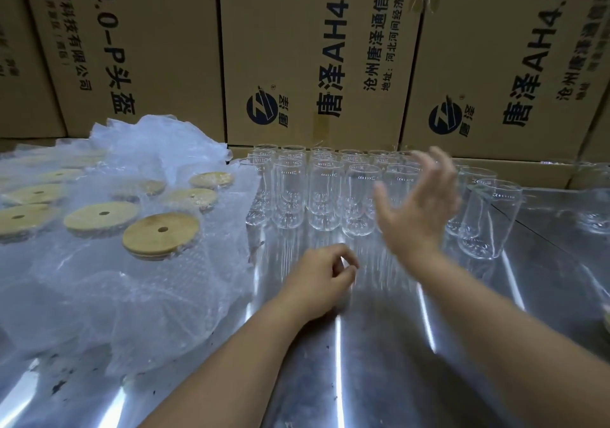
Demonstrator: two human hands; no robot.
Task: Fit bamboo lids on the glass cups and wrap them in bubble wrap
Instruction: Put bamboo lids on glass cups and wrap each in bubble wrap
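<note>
At the far left, a crumpled sheet of bubble wrap (99, 295) is lying across the shiny metal table (379, 361), and round bamboo lids (160, 235) are sitting flat on it, well apart from the cups. Most are showing a small hole in the middle, and some of the farther ones are lying partly under the plastic. Just right of the wrap's edge, the left hand (318, 282) is resting on the bare metal with its fingers curled in and the thumb meeting the fingertips; nothing is showing inside its grip. Beyond it, glass cups (325, 193) are standing upright in close rows near the back of the table, none wearing a lid. The right hand (416, 206) is hovering in front of these rows, blurred, with its fingers spread wide and straight, holding nothing. Further right, a few more cups (488, 219) are standing a little apart from the main group. Printed cardboard boxes (317, 48) are standing stacked along the back, behind everything.
</note>
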